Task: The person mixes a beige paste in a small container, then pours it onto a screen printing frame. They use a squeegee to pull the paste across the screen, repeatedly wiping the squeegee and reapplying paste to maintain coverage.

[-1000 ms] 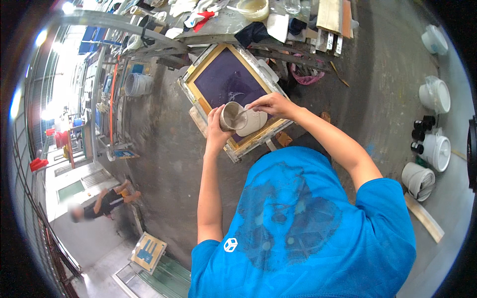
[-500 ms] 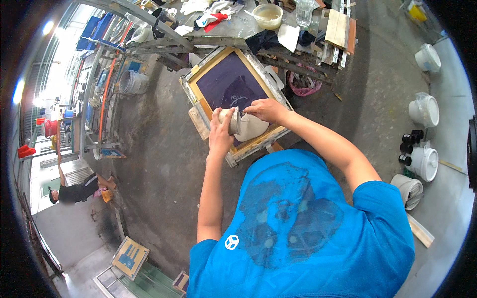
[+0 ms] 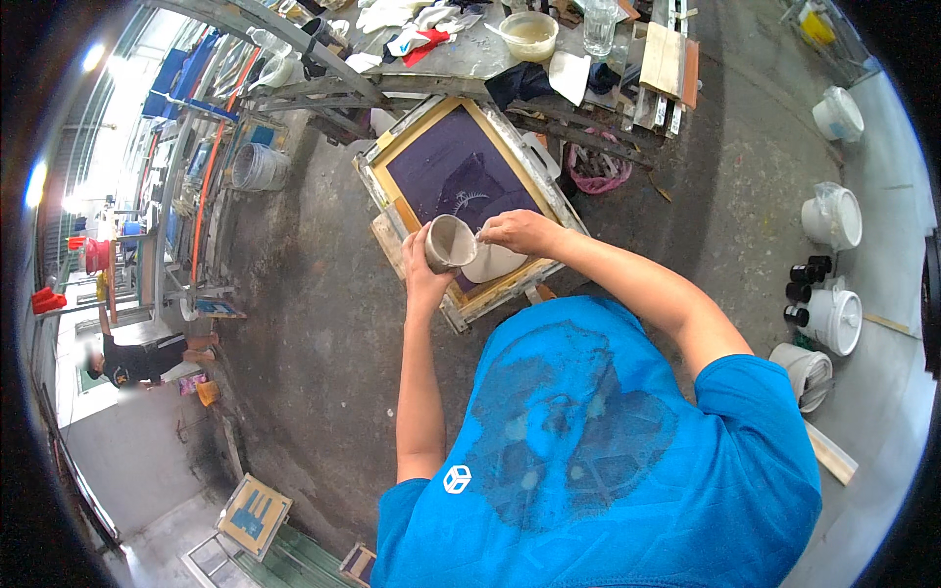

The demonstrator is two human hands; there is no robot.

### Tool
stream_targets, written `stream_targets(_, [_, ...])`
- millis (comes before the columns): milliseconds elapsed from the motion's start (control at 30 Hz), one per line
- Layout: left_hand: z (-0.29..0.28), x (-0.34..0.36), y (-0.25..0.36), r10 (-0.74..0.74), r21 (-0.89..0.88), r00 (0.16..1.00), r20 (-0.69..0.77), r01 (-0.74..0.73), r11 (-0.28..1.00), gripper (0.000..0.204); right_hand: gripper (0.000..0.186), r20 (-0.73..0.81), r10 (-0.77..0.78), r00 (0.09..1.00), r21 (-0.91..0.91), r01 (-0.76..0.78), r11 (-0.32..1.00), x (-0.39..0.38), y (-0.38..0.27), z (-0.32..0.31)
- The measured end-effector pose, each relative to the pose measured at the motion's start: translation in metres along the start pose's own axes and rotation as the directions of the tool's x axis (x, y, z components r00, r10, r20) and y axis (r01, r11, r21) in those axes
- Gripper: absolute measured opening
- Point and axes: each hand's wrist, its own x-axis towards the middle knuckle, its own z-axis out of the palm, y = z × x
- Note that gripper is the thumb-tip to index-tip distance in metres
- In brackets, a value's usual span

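My left hand [image 3: 421,265] grips a pale grey cup [image 3: 451,240], its pale interior showing. My right hand [image 3: 515,233] pinches a thin tool, mostly hidden, beside the cup's rim. Below both hands lies a screen-printing frame [image 3: 539,182] with yellow borders, a dark purple mesh [image 3: 431,162] and a small pale branching pattern. A pool of pale grey, thick material [image 3: 495,265] sits on the lower part of the screen, under and right of the cup.
Beyond the frame, a cluttered bench [image 3: 472,59] holds cloths, a bowl [image 3: 529,34] and a glass jug [image 3: 598,24]. White buckets [image 3: 835,318] line the right wall; racks stand left. Another person [image 3: 137,358] in dark clothes is at the far left.
The cup, tipped half a second ago, has turned so its inside shows. My right hand has shifted slightly down. The other person at the left has changed posture.
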Motion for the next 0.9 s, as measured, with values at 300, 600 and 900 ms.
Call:
stream_targets(300, [0.035,-0.036,-0.024,-0.231,0.002,0.951,-0.206,0.237,0.972,0.097,0.017,0.093,-0.093,0.991,0.009,0.093,0.996,0.011,-0.037,-0.070])
stream_targets(600, [0.100,-0.055,-0.013,-0.495,-0.911,0.869,0.029,0.227,0.344,0.073,0.066,0.209,0.415,0.885,-0.144,-0.392,0.909,0.085,-0.019,-0.060])
stream_targets(900, [0.119,0.107,0.035,-0.519,-0.932,0.845,-0.130,0.075,0.356,0.074,0.043,-0.027,0.626,0.780,0.258,-0.599,0.758,-0.066,0.056,-0.113])
